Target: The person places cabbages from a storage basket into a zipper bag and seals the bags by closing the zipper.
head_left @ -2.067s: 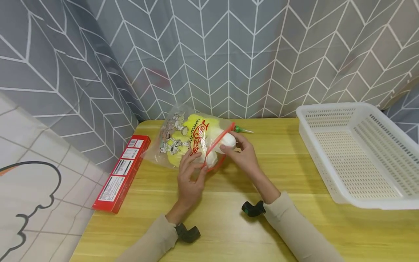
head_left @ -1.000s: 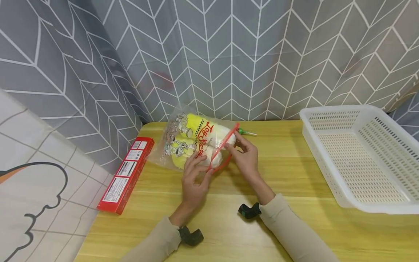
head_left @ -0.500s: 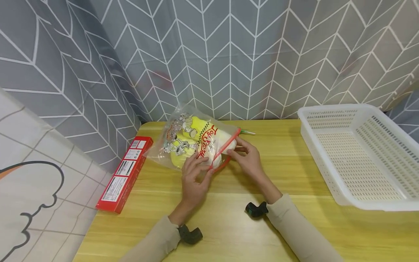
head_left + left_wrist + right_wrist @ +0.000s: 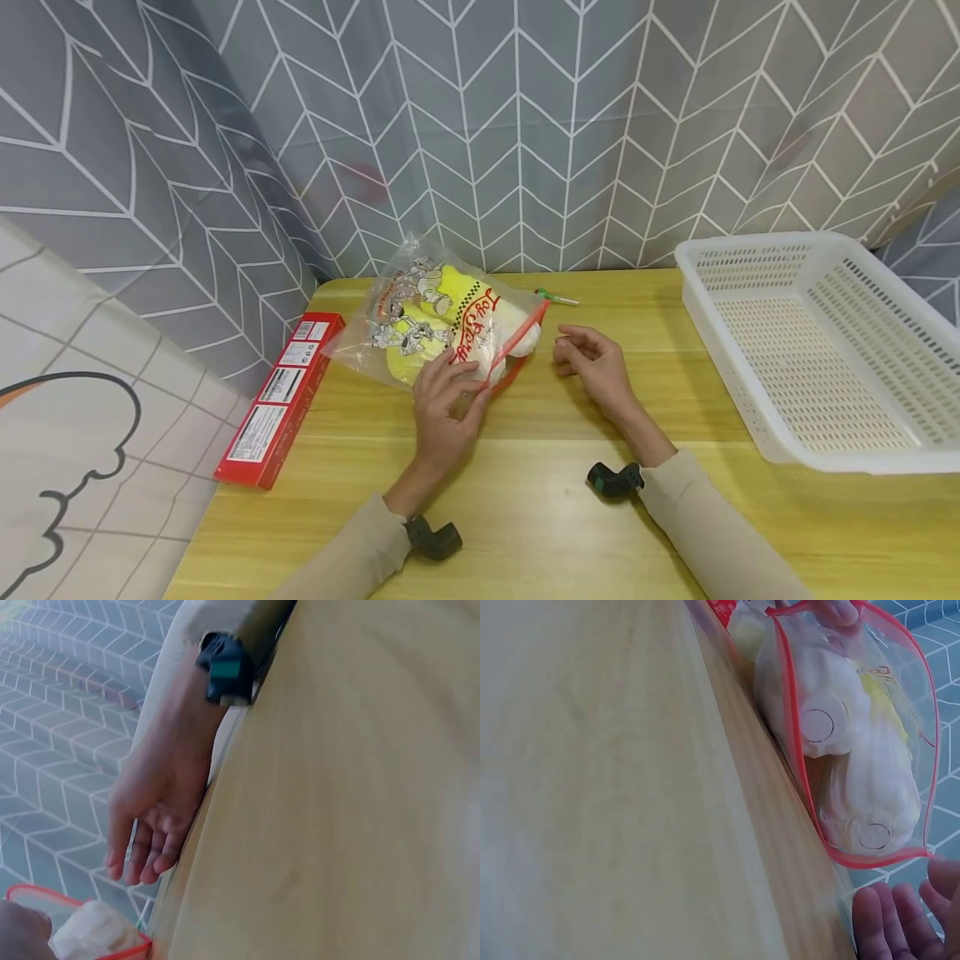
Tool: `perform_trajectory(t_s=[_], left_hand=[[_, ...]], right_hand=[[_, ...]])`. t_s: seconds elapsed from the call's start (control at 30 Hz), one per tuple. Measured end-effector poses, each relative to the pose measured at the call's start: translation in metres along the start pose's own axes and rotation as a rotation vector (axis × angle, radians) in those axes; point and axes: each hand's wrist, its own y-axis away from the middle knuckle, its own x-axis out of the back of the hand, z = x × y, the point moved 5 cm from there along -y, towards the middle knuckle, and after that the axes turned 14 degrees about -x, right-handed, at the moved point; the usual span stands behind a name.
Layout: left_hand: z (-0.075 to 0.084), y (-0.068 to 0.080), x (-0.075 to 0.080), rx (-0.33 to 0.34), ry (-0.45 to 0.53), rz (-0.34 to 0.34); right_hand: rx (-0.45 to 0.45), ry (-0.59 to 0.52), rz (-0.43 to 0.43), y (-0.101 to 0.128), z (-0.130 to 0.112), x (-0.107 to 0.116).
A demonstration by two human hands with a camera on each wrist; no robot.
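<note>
A clear zip bag [image 4: 360, 333] with cartoon prints and a red rim lies on the table, its mouth gaping toward the right. Inside are two yellow-and-white pieces shaped like napa cabbages, whose pale ribbed ends [image 4: 870, 780] show in the right wrist view. My left hand [image 4: 446, 408] pinches the bag's near corner at the red rim, fingers spread over the film. Just right of the mouth, my right hand [image 4: 596, 362] hovers with loosely bent fingers and holds nothing. In the left wrist view this right hand [image 4: 161, 810] hangs above the bag opening.
Left of the bag lies a long red box [image 4: 281, 400] with white labels. A green thing with a thin pale stick [image 4: 557, 297] lies behind the mouth. On the right stands a white perforated basket [image 4: 776, 454]. A patterned grey curtain [image 4: 480, 125] hangs along the table's back edge.
My right hand has let go of the bag's mouth and moved right, away from it. My left hand keeps its pinch on the near corner. The white ends sit further inside the bag than earlier.
</note>
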Motion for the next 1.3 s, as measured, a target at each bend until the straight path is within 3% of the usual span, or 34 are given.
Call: perform_trajectory(t_s=[0.33, 0.6, 0.83, 1.1, 1.3], left_hand=[[0.017, -0.002, -0.017, -0.037, -0.094, 0.025], [0.035, -0.006, -0.041, -0.058, -0.127, -0.011], [0.045, -0.011, -0.058, -0.095, -0.179, -0.04], [0.054, -0.014, -0.072, -0.085, -0.253, -0.066], [0.055, -0.015, -0.076, -0.05, -0.244, -0.109]], right_hand=[[0.089, -0.032, 0.125, 0.005, -0.003, 0.004], [0.134, -0.092, 0.217, 0.01, -0.001, 0.008], [0.112, -0.139, 0.278, 0.011, -0.001, 0.011], [0.073, -0.131, 0.297, 0.017, -0.006, 0.01], [0.089, -0.126, 0.31, 0.013, -0.001, 0.012]])
